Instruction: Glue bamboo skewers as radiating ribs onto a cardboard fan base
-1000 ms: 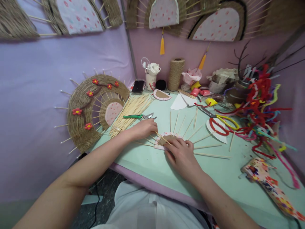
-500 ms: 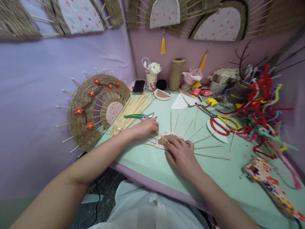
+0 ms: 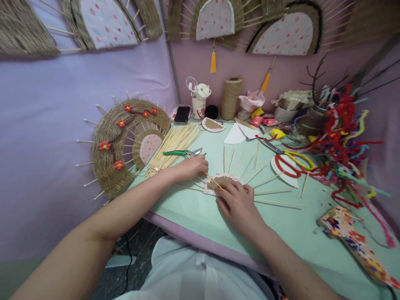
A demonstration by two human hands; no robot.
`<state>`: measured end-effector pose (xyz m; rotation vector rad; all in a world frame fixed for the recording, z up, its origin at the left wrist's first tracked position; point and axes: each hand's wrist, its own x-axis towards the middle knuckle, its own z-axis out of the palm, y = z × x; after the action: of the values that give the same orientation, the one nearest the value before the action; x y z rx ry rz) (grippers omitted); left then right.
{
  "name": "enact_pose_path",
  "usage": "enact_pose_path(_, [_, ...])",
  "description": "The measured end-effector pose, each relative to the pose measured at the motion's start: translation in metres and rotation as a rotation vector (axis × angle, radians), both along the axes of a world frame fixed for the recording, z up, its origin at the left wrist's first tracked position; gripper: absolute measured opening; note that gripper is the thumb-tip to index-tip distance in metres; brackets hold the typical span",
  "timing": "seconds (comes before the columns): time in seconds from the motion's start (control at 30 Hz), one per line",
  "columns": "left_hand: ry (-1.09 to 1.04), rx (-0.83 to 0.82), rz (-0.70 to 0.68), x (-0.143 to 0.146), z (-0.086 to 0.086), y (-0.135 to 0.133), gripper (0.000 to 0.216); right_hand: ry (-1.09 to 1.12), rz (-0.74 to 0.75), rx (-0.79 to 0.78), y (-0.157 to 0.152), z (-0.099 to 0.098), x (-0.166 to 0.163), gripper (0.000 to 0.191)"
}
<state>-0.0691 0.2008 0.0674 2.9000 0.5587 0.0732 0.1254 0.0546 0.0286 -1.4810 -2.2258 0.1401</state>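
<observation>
Near the middle of the table lies a half-round cardboard piece (image 3: 215, 183) with a pink-dotted cloth rim. Thin bamboo sticks (image 3: 229, 163) fan out around its curved edge. My left hand (image 3: 195, 166) is closed on one bamboo stick (image 3: 215, 181), which slants over the cardboard's left part. My right hand (image 3: 239, 202) lies over the cardboard's right side, fingers bent, holding it down at the stick's tip; the fingertips partly hide the cardboard. Green-handled pruning shears (image 3: 181, 153) rest just beyond my left hand, on a pile of bamboo sticks (image 3: 175, 141).
A twine-wrapped fan (image 3: 108, 125) with red flowers leans at the left. Scissors (image 3: 290, 160) and a white paper piece (image 3: 293, 177) lie to the right, near coloured pipe cleaners (image 3: 340, 137). A flower-patterned glue gun (image 3: 353, 241) lies front right. A twine spool (image 3: 231, 98) stands behind.
The view has shifted very slightly. Both hands, the stick and the cardboard piece stay in nearly the same place.
</observation>
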Motion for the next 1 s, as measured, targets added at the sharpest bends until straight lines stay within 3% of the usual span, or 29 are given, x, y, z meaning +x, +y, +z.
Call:
enact_pose_path(0.6, [-0.008,0.011,-0.01,0.0,-0.002,0.001,0.022,-0.012,-0.008,-0.005,0.0,-0.002,0.0,0.022])
enact_pose_path(0.7, [-0.052,-0.032,0.029,-0.006,0.003,0.004,0.02,-0.004,-0.008,0.004,0.0,0.0,0.0,0.021])
enact_pose_path(0.83, [-0.346,-0.061,0.248,-0.027,0.033,0.009,0.024,0.029,0.007,0.013,-0.002,0.004,0.001,0.021])
enact_pose_path(0.93, [-0.623,-0.063,0.593,-0.047,0.064,0.006,0.032,0.065,-0.011,0.034,-0.005,0.007,0.005,0.021])
enact_pose_path(1.0, [-0.728,-0.093,0.725,-0.055,0.077,-0.004,0.04,0.097,-0.032,0.058,-0.007,0.009,0.009,0.02])
